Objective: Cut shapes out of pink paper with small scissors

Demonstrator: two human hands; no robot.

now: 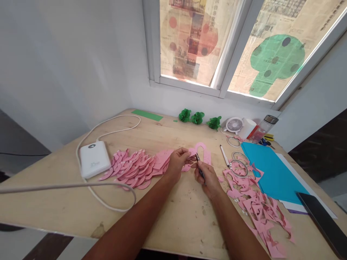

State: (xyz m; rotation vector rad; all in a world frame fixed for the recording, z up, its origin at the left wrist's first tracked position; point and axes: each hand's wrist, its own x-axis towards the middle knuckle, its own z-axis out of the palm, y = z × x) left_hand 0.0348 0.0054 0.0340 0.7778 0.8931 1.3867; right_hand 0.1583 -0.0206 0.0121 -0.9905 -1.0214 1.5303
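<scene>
My left hand [177,162] pinches a piece of pink paper [201,148] whose curved, cut-out outline shows beyond the fingers. In my right hand [208,178] is a pair of dark-handled scissors [200,167], its blades pointing up at the paper's edge. How far the blades are parted is too small to tell. Beside my left hand spreads a heap of cut pink paper pieces [138,168], overlapping in curved layers. To the right of my right hand lies a tangle of pink paper scraps [260,209].
A white power bank [94,159] with a looping white cable sits at left. Three green paper flowers [197,117] and a green strip [148,115] line the back. On the right are tape rolls [239,168], a marker [224,155], blue paper [273,173], a phone [322,224], a fan [234,125] and a bottle [264,128].
</scene>
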